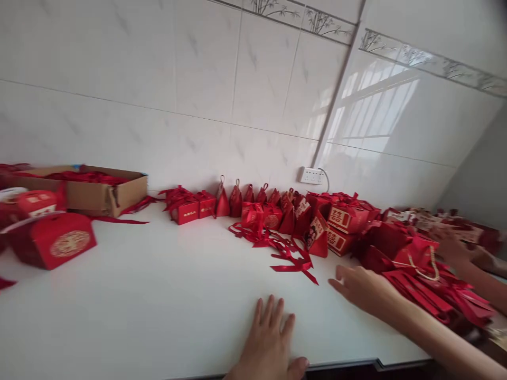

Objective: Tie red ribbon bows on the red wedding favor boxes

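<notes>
My left hand (266,344) lies flat on the white table (158,306), its fingers spread and nothing in it. Reaching in from the right, my right hand (358,287) hovers over or rests on the table, slightly blurred; thumb and fingers are apart and I see nothing held. Beside it is a heap of flat red paper pieces and bags (420,295), one with a pale rope handle (431,272). Just beyond my hands lie loose red ribbons (291,253) and a tilted red box with a printed picture (317,236).
Stacked red gift boxes (344,219) and several pointed red boxes (236,200) line the tiled wall. An open cardboard box (106,195) of red ribbon stands left, near a larger red box (59,240). Another person's hand (455,250) is among the boxes at far right.
</notes>
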`<move>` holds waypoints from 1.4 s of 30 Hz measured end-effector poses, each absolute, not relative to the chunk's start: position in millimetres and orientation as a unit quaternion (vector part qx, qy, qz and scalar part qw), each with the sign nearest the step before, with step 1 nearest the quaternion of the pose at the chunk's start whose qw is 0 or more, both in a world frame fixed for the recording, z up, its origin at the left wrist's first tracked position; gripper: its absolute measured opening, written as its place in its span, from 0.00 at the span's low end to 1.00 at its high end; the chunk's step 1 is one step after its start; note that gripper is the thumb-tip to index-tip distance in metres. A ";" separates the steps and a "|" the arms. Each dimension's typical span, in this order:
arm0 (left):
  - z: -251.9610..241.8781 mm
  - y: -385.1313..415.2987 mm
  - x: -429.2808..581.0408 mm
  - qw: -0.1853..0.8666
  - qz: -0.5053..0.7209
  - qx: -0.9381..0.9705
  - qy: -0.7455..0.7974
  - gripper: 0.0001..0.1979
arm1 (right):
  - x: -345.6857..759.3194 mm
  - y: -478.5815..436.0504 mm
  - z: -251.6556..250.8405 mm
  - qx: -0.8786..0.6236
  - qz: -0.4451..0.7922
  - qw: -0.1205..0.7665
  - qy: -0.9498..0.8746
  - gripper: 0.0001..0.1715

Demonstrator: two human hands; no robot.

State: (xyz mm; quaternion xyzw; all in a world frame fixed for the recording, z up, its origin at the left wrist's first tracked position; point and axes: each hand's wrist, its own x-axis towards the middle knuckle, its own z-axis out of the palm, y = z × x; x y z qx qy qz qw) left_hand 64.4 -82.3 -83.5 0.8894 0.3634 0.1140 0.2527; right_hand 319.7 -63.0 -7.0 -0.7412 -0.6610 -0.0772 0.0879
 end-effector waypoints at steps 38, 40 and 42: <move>-64.7 160.4 -142.0 0.084 0.381 0.507 0.769 0.40 | 204.6 18.9 -106.5 -0.487 0.026 0.350 -0.800 0.10; -62.1 177.6 -148.8 0.087 0.388 0.490 0.776 0.43 | 203.4 18.0 -104.2 -0.491 0.028 0.348 -0.798 0.10; -58.8 193.1 -155.6 0.096 0.388 0.488 0.775 0.43 | 203.1 17.5 -103.2 -0.495 0.028 0.349 -0.795 0.09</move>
